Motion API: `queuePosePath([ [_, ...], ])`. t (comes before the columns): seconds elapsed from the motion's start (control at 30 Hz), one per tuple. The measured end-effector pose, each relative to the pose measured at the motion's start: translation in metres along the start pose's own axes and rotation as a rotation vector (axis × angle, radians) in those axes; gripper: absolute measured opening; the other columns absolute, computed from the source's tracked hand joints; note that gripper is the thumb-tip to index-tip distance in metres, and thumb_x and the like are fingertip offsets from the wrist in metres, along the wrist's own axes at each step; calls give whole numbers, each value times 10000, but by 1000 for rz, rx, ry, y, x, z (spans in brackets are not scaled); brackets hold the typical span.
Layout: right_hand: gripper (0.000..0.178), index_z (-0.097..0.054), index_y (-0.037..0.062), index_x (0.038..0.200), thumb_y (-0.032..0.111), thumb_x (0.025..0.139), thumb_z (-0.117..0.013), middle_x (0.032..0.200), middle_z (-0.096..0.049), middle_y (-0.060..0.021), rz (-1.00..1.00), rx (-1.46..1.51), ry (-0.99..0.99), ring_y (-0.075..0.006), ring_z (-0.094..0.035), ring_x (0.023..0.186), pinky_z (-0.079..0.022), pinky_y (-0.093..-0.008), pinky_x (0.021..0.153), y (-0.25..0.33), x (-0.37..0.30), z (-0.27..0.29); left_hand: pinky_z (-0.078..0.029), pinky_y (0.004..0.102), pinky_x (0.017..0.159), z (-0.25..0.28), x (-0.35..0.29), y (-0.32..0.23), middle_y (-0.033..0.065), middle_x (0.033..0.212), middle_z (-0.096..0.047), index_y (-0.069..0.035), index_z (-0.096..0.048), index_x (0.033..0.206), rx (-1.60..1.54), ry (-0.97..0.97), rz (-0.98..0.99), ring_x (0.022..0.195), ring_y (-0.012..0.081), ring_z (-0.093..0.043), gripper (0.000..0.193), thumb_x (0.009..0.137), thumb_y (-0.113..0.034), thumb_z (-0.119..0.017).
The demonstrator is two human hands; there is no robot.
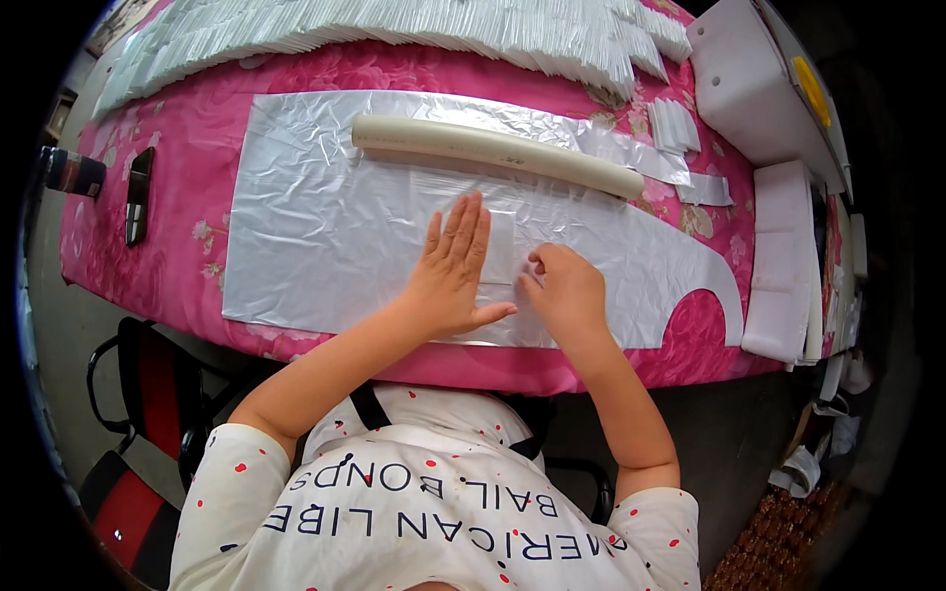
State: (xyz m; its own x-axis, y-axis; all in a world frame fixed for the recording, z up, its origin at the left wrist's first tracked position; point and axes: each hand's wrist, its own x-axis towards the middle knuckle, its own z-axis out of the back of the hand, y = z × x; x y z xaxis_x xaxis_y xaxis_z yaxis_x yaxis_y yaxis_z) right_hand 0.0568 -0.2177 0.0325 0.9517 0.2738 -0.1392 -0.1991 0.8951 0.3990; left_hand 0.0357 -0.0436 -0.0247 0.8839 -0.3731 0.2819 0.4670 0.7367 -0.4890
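A whitish, shiny plastic bag (296, 207) lies spread flat on the table, its right end cut out in a curve. My left hand (453, 261) rests flat on it, fingers together and stretched forward, thumb out to the right. Under and beside that palm shows a smaller rectangular piece of clear or white film (501, 236). Just right of it, my right hand (572, 286) is curled with thumb and forefinger close together at the film's edge; whatever is between them is too small to make out. Beyond both hands, a cream-coloured plastic pipe (493, 153) lies across the bag.
Long rows of folded white packets (394, 25) line the far edge, with a small stack (673, 125) at right. A phone (140, 197) and dark cup (74, 172) are at left. White foam blocks (778, 261) border the right side of the pink tablecloth (177, 256). Chairs (153, 384) stand lower left.
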Motion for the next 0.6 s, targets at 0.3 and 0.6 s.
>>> queuePosePath([
  [0.3, 591, -426, 4, 1285, 354, 826, -556, 1396, -311, -212, 498, 1, -126, -341, -272, 1308, -198, -479, 1069, 43, 40, -63, -511, 290, 767, 94, -131, 12, 142, 1012, -637, 69, -540, 1118, -1160, 270, 932, 860, 189, -637, 275, 930, -113, -457],
  [0.6, 571, -357, 1, 1332, 295, 868, -511, 1444, -214, -202, 664, 440, 278, -332, -143, 1366, -100, -481, 1095, 160, -43, -135, -540, 326, 710, 83, -210, 16, 161, 963, -633, 60, -580, 1011, -1598, -185, 1374, 817, 210, -637, 205, 891, -54, -459],
])
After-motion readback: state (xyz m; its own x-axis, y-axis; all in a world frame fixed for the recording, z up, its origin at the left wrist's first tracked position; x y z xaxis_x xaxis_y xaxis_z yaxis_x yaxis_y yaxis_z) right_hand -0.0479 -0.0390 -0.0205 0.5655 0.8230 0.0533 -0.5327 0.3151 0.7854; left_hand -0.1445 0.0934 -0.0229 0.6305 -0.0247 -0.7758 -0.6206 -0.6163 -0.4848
